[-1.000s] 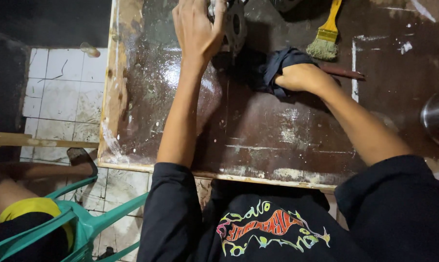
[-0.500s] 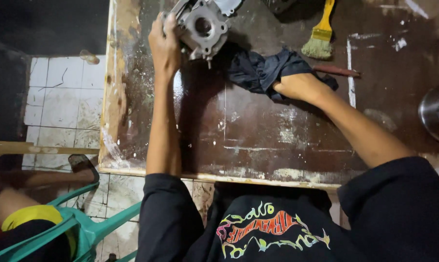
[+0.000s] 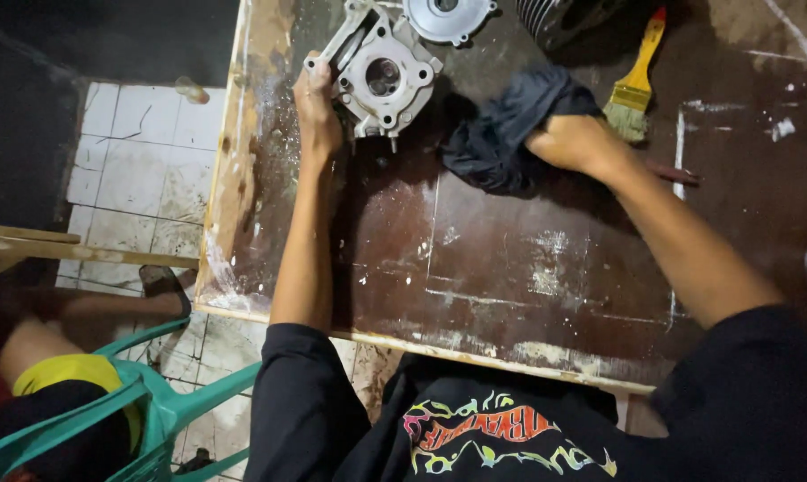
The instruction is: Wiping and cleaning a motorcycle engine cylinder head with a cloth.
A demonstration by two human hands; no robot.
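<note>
The left hand [image 3: 317, 107] was closed around the left edge of a grey metal engine cylinder head [image 3: 381, 76], which lay near the far left part of the worn brown table [image 3: 475, 259]. The right hand [image 3: 575, 143] gripped a dark cloth [image 3: 501, 129], bunched on the table just right of the casting. A yellow-handled paintbrush [image 3: 637, 82] lay beside this hand.

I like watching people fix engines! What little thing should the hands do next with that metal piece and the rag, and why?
Probably bring the dark rag over to the grey metal engine casting and wipe it. The left hand grips the casting at its edge, tilted up off the worn brown table, while the right hand rests on the bunched rag just beside it. The two sit close, so a short slide would do.
</note>
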